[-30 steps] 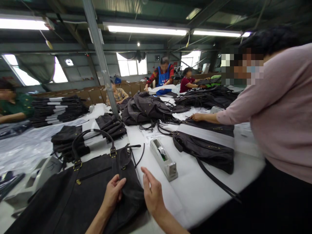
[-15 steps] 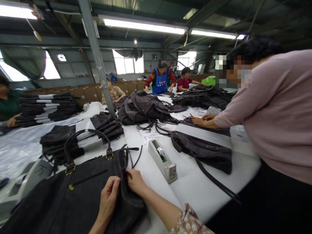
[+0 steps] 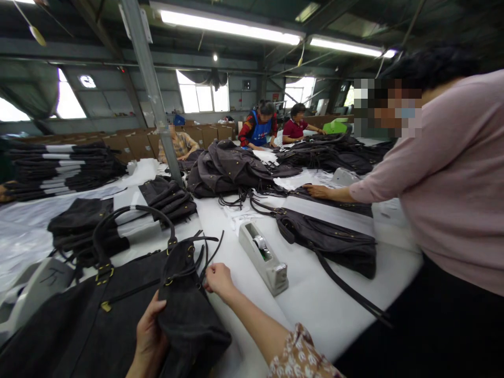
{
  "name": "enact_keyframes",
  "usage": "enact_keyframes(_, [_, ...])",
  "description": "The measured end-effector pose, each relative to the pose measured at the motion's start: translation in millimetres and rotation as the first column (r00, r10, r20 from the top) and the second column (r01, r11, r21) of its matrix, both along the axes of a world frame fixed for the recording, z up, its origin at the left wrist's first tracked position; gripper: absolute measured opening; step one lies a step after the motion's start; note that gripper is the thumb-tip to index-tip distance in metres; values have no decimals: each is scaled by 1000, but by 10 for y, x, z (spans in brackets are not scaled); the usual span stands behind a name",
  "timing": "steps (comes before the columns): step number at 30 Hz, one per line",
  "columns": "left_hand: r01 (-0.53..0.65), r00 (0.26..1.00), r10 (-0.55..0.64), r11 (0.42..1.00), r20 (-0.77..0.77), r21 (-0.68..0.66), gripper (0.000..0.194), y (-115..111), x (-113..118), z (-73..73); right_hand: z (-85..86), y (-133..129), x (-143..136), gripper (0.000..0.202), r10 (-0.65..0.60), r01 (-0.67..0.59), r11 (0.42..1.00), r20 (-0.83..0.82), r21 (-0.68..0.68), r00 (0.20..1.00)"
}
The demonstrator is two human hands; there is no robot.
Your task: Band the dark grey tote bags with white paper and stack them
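Observation:
A dark grey handbag with brass fittings and an arched carrying handle lies in front of me. My left hand grips the bag's right end, thumb on top and fingers hidden beneath the fabric. That end is folded over toward the left. My right hand is just beyond the bag's edge, fingers pinched together beside the thin loose straps. What those fingertips hold is too small to make out. A grey tape dispenser stands to the right of my right hand.
Another dark bag with a white paper band lies to the right, where a co-worker's hand rests. Bags are heaped at the centre and stacked at left. A second tape dispenser stands at left, and a metal post rises behind.
My left hand has moved left and down, turning the bag's end over. My right hand has come off the bag's side to the straps. The view has shifted slightly right.

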State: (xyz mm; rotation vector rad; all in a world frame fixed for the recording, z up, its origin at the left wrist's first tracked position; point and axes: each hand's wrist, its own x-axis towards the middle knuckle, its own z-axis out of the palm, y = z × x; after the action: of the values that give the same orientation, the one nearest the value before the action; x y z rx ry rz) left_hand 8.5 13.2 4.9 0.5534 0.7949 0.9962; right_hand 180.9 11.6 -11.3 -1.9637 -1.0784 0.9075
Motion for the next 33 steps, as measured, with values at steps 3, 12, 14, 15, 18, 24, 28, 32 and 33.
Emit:
enact_keyframes(3, [-87, 996, 89, 993, 18, -85, 30, 47, -65, 8, -10, 125, -38, 37, 11, -24, 993, -115, -112, 993])
enact_keyframes(12, [-186, 978, 199, 966, 60, -178, 11, 79, -137, 27, 62, 332, -139, 16, 15, -23, 979, -45, -201, 999])
enact_keyframes(14, [-163, 984, 172, 972, 39, -171, 11, 74, -132, 22, 93, 333, -173, 15, 23, -12, 985, 61, -175, 998])
enact_keyframes(15, [-161, 986, 166, 973, 18, -165, 10, 73, -127, 17, 116, 324, -183, 14, 28, -8, 988, 124, -157, 992])
enact_keyframes(18, [-162, 987, 159, 980, -31, -118, 14, 65, -96, -1, 188, 246, -136, 14, 25, 8, 995, 323, -100, 946])
enact_keyframes(24, [-72, 997, 72, 997, -25, 5, 34, 21, -1, -1, 288, -13, 281, 16, -26, 102, 989, 543, -110, 839])
enact_keyframes(28, [-59, 998, 59, 998, -14, 1, 35, -4, 31, 8, 456, -106, 431, 35, -85, 179, 979, 611, -93, 787])
enact_keyframes(32, [-47, 999, 48, 998, 12, -33, 36, -6, 47, 3, 563, -42, 347, 45, -28, -21, 997, 606, 75, 795])
enact_keyframes(33, [-38, 999, 38, 999, 16, -33, 36, -5, 50, 0, 545, 3, 293, 42, 24, -104, 990, 594, 100, 804])
